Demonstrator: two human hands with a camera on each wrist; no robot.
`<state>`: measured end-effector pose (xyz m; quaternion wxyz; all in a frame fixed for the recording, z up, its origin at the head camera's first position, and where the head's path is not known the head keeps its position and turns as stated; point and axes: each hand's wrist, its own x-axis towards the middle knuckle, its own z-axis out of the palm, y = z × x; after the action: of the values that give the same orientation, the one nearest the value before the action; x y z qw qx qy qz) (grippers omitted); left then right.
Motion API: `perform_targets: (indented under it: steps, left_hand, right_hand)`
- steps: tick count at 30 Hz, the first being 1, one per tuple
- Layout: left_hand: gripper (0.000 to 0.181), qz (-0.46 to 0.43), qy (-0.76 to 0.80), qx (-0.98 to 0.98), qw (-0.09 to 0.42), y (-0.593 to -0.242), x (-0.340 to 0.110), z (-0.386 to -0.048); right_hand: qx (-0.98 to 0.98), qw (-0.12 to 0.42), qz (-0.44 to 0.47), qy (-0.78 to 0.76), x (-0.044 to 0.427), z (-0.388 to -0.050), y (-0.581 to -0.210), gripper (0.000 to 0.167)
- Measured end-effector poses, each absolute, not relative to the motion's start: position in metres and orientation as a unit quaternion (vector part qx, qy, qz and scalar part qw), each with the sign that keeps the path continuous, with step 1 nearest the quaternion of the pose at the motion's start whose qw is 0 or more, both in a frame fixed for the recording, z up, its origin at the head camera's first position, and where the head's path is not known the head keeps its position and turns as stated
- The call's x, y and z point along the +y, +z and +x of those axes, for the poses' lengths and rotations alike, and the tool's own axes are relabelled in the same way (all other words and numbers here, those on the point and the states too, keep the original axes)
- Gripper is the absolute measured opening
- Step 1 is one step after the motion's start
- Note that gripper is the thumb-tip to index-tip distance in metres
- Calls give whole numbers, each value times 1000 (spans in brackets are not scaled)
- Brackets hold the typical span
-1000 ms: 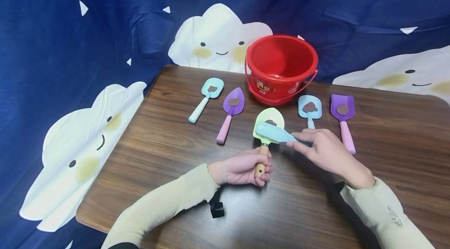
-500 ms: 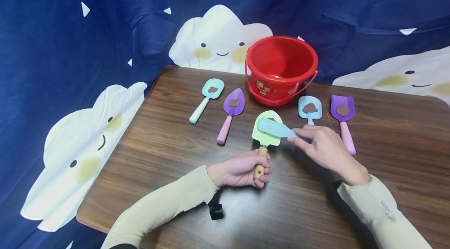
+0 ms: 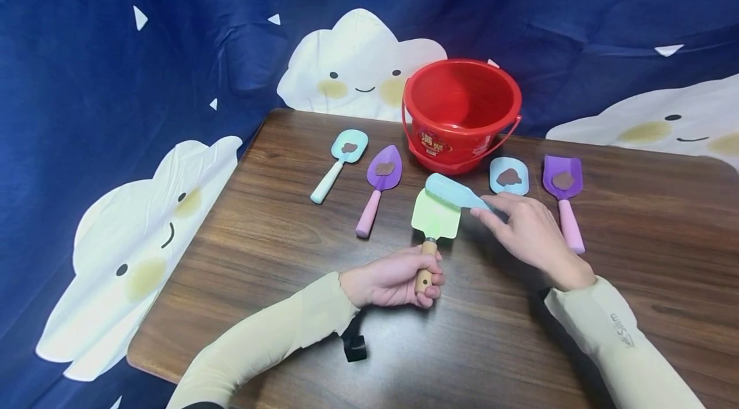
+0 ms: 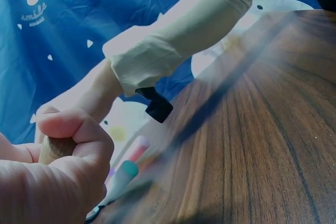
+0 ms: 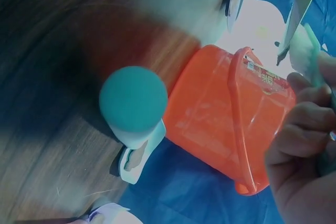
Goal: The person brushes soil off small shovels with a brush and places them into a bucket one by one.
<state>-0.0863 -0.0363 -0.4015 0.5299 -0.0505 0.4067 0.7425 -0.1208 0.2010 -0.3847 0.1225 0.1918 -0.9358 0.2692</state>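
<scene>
In the head view my left hand [image 3: 398,277] grips the wooden handle [image 3: 425,268] of a light green trowel [image 3: 435,220], blade pointing away from me. My right hand [image 3: 534,229] pinches a light blue brush-like tool [image 3: 450,191], whose broad end lies over the green blade's far edge and hides its tip. The left wrist view has my left hand [image 4: 68,161] curled round the wooden handle [image 4: 55,149]. In the right wrist view, the right fingers [image 5: 310,114] are curled round the light blue tool [image 5: 307,51] beside the trowel blade [image 5: 298,17].
A red bucket [image 3: 462,114] stands at the table's back. Left of it lie a light blue shovel [image 3: 352,140] and a purple trowel [image 3: 385,156]; to its right, another light blue shovel [image 3: 519,168] and a purple scoop [image 3: 562,168]. Each blade bears a brown patch.
The light blue tool has moved away from me across the green blade toward its tip, covering the brown patch there. The green trowel has shifted slightly toward me; my left hand still grips it.
</scene>
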Motion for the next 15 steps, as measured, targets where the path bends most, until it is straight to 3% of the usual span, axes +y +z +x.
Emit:
perform_targets:
  steps: [8, 15]
  left_hand:
    - [21, -50, 745, 409, 524, -402, -36, -87]
    - [21, -58, 743, 411, 526, -399, -38, -89]
  right_hand:
    - [-922, 160, 189, 298, 200, -120, -379, 34]
    - [-919, 101, 273, 266, 202, -109, -378, 29]
